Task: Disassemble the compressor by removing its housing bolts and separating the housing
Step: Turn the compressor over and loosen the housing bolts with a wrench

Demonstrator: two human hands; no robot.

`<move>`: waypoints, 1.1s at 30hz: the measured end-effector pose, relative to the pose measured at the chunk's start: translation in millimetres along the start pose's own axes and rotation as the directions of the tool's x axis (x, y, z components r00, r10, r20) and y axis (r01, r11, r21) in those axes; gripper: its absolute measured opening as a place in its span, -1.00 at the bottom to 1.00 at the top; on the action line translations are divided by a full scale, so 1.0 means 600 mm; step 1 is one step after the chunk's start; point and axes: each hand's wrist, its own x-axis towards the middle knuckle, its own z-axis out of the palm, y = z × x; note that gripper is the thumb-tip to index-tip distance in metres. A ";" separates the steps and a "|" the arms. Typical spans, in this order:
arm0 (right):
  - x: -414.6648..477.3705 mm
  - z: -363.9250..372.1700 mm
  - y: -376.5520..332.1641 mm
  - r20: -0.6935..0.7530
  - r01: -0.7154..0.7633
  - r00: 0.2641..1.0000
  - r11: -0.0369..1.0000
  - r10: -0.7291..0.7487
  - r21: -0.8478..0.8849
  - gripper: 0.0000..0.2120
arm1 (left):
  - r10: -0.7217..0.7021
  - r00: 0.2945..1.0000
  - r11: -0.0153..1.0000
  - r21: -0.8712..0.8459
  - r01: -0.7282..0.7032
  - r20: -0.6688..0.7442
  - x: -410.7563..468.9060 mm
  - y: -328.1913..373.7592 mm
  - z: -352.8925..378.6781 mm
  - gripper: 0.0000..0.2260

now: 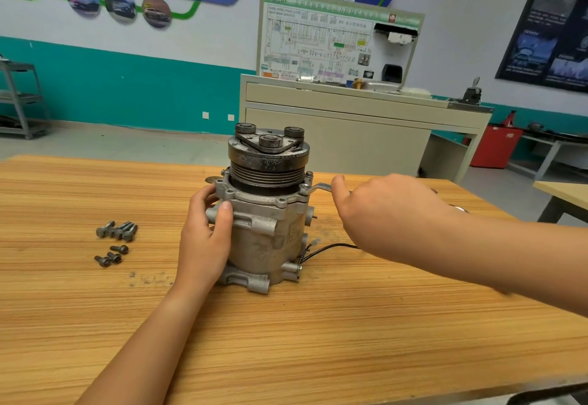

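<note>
Compressor (267, 233) stands upright on the bench (318, 341), nearer the far edge, pulley (267, 163) end up. Left hand (203, 239) grips the housing's left side, fingers wrapped round the back, thumb on the front just under the flange. Right hand (381, 210) holds a wrench (318, 187): thumb on the shank, the other fingers hidden behind the hand. Wrench head sits on a flange bolt (304, 187) at the top right corner. Loose bolts (116, 240) lie in two small clusters toward the bench's left edge, apart from the compressor. Black wire (331, 247) trails right from near the base.
</note>
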 end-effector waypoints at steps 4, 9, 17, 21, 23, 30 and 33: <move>0.005 0.006 0.014 -0.035 0.049 0.998 0.999 -0.050 -0.018 -0.39 | 0.003 1.000 1.000 0.005 -0.003 0.001 0.000 0.001 0.001 -0.66; 0.014 0.057 0.057 -0.144 0.143 0.981 0.988 -0.133 0.064 -0.43 | 0.012 1.000 1.000 0.011 -0.012 -0.004 0.000 0.000 0.002 -0.64; 0.086 0.133 0.071 -0.473 0.185 0.880 0.951 -0.048 0.247 -0.52 | 0.031 0.999 0.999 0.037 -0.031 -0.010 0.001 -0.006 0.001 -0.65; 0.104 0.150 0.023 -0.570 0.151 0.809 0.887 0.142 0.436 -0.67 | 0.022 1.000 1.000 0.012 -0.022 -0.008 0.000 -0.008 0.000 -0.66; 0.093 0.152 0.014 -0.563 0.107 0.780 0.828 0.274 0.551 -0.68 | 0.021 1.000 1.000 0.011 -0.021 -0.008 -0.001 -0.007 0.000 -0.66; -0.011 0.091 0.001 -0.384 0.081 0.834 0.600 0.397 0.796 -0.61 | 0.008 1.000 1.000 0.000 -0.008 -0.003 -0.001 -0.006 0.001 -0.66; -0.039 0.067 -0.004 -0.311 0.036 0.906 0.678 0.288 0.734 -0.54 | -0.002 1.000 1.000 -0.003 0.002 -0.002 -0.002 -0.004 0.000 -0.64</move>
